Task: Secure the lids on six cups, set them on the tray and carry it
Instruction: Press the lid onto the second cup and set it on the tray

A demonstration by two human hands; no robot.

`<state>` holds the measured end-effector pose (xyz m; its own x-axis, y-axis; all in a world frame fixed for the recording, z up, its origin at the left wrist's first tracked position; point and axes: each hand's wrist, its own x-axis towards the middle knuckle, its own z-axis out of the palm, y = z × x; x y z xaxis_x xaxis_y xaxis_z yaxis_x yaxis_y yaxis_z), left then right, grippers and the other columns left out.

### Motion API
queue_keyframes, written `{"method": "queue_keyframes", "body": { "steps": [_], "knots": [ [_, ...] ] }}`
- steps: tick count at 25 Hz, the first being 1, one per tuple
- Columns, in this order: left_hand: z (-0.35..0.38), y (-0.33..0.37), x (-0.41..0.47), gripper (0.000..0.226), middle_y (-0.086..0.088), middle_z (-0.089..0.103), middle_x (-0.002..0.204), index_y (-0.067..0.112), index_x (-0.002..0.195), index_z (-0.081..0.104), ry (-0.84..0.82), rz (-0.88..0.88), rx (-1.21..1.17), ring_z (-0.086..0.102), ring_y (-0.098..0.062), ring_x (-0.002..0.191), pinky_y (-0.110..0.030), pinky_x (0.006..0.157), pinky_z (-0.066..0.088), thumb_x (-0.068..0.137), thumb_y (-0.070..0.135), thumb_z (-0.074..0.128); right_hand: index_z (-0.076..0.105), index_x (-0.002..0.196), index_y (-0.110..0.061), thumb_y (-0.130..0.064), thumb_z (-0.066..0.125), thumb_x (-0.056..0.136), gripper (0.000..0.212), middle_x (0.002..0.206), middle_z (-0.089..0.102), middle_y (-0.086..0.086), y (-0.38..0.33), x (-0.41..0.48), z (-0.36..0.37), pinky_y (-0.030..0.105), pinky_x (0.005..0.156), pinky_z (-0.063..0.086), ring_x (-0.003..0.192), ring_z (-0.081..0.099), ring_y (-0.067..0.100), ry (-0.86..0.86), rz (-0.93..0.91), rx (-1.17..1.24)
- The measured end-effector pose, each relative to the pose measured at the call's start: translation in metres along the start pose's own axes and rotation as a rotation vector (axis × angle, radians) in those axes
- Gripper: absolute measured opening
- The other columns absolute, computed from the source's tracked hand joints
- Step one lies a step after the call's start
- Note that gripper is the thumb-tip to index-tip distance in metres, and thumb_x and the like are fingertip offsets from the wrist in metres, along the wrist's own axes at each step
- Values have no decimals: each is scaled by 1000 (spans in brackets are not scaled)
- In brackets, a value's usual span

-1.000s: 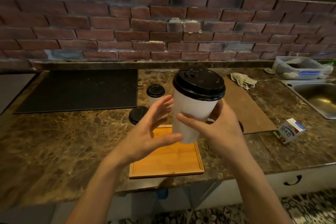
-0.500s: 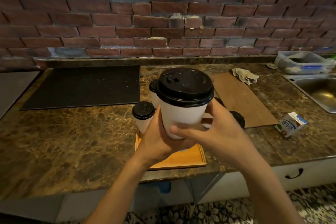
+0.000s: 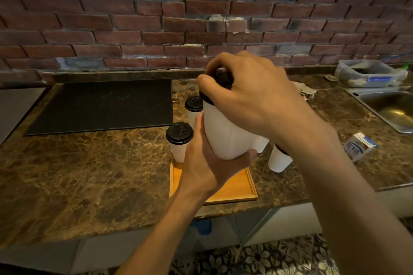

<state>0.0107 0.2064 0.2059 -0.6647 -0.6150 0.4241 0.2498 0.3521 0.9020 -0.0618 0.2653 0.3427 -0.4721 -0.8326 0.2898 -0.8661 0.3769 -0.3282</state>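
so the left hand (image 3: 205,163) has its grip wrapped round the lower half of a tall white paper cup (image 3: 225,134), held in the air over the orange wooden tray (image 3: 237,185) on the brown marble bench (image 3: 89,174). The right hand (image 3: 252,96) has its grip curled down over the cup's black plastic lid (image 3: 220,78). A lidded white cup (image 3: 179,140) stands at the tray's far left corner, with a second lidded cup (image 3: 193,105) just behind it

Dim warm light, wide-angle edge warp, slight motion blur.
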Motion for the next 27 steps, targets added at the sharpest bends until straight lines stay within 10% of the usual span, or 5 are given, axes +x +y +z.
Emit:
{"method": "queue_keyframes", "body": {
  "steps": [8,15,21,27],
  "knots": [
    [-30,-6,23,88,19,67,106,24,121,50,-349,-94,-234,63,-3,102,-19,76,53,45,37,91,63,112,-28,-32,53,91,23,109,60,-17,25,14,-12,12,80,42,99,56,-5,-242,-367,444],
    [-10,-3,26,85,15,60,106,16,126,43,-40,20,18,59,7,97,-7,68,48,55,40,83,61,108,-31,-53,39,94,34,91,52,-4,-6,17,18,38,66,31,80,44,26,144,99,-199],
    [-42,9,36,83,-3,65,109,14,122,51,-424,-138,-203,63,-22,103,-37,80,56,47,25,83,63,118,-25,-28,56,94,26,117,65,-8,29,21,-24,24,84,51,107,61,6,-282,-475,585],
    [-24,13,37,81,13,66,108,22,123,46,-186,-62,-182,64,-4,99,-19,72,54,55,14,89,64,114,-40,-56,50,90,32,104,63,-16,14,21,-11,26,69,46,94,59,9,-20,-106,283]
  ]
}}
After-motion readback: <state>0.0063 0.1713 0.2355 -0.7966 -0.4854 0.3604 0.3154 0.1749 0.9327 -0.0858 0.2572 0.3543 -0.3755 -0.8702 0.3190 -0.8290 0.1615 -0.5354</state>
